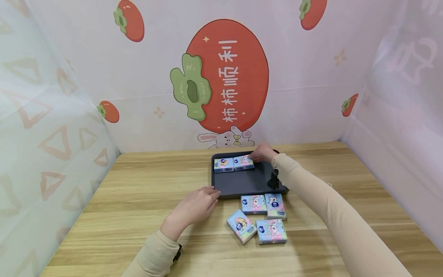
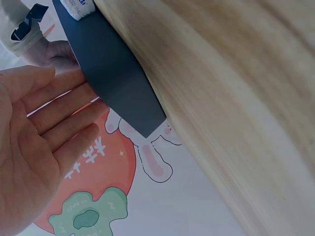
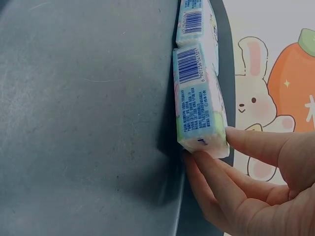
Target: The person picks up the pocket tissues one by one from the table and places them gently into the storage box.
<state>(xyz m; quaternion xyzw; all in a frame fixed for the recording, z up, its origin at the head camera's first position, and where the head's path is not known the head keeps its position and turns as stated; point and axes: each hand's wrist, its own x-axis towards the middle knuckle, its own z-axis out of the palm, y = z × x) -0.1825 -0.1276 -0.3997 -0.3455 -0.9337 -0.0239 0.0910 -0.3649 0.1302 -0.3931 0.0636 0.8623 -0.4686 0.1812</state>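
Observation:
A dark grey tray (image 1: 238, 183) lies on the wooden table, with two tissue packs end to end along its far left side. My right hand (image 1: 264, 152) pinches the right-hand tissue pack (image 1: 243, 162) at its outer end. In the right wrist view the thumb (image 3: 258, 145) is on one side of that pack and the fingertips are at its end; the pack meets the other tissue pack (image 3: 193, 22). My left hand (image 2: 44, 132) has its fingers nearly straight, the tips touching the tray's near left corner.
In front of the tray, several more tissue packs lie on the table, among them an angled one (image 1: 241, 227) and one at the near right (image 1: 271, 231). A small black object (image 1: 273, 180) shows by my right forearm. A printed cloth backdrop (image 1: 149, 77) rises behind the table.

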